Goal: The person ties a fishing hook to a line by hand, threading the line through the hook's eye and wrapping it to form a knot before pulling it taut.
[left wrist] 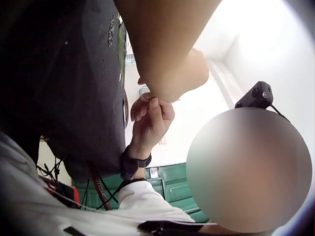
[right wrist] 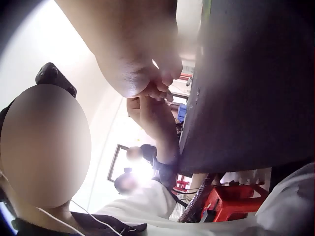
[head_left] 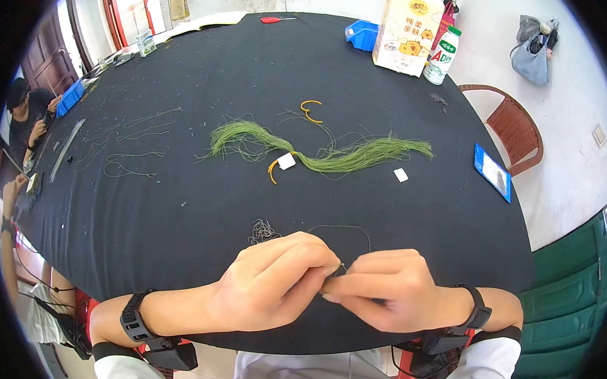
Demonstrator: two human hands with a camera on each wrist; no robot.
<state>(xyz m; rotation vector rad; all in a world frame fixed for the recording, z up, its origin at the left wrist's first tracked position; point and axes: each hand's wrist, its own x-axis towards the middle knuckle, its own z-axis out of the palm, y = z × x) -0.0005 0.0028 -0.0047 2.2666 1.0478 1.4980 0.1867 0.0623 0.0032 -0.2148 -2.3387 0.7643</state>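
Both hands meet close over the near part of the black-covered table. My left hand (head_left: 270, 282) pinches a thin thread between thumb and forefinger, and a tiny end of it shows at the fingertips. Facing it, my right hand (head_left: 392, 287) has thumb and forefinger pinched on the same thread; the fingers hide the exact spot. A loop of the thread (head_left: 349, 226) arcs over the cloth behind the hands. Beyond the left hand lies a small pile of thin grey loops (head_left: 261, 230). In the left wrist view, the right hand (left wrist: 150, 120) shows with fingertips together.
A bundle of green threads (head_left: 356, 155), tied mid-length, lies across the table with a white tag (head_left: 286, 161) and yellow curved pieces (head_left: 310, 110). Loose threads (head_left: 136, 156) lie left. A carton (head_left: 405, 32), bottle (head_left: 442, 56) and blue packet (head_left: 492, 173) stand or lie right. Another person sits left.
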